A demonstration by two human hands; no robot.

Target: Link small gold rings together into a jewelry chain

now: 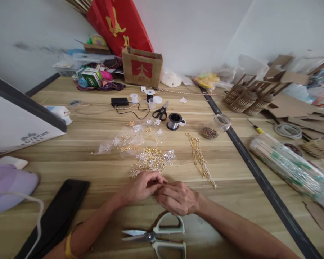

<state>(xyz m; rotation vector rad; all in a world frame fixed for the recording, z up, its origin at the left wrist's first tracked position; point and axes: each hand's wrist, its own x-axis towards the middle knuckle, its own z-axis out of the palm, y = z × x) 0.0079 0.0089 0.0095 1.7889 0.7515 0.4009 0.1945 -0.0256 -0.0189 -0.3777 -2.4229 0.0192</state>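
Note:
My left hand (143, 185) and my right hand (178, 198) meet at the fingertips over the near middle of the table. Both are closed in a pinch; whatever lies between the fingers is too small or hidden to make out. Just beyond them spreads a pile of gold and silver jewelry findings (151, 159), with small clear bags of findings (129, 140) behind it. To the right of my hands lie gold chains (198, 158). White-handled scissors (153, 236) rest nearest me, below my hands, blades pointing left and slightly apart.
Behind the pile are a wire spool (174, 121), black scissors (160, 112) and a black adapter (119, 101). A dish of beads (210, 132) sits right. A black wallet-like case (62, 208) and a white box (18, 118) stand left. Bagged sticks (288, 163) lie far right.

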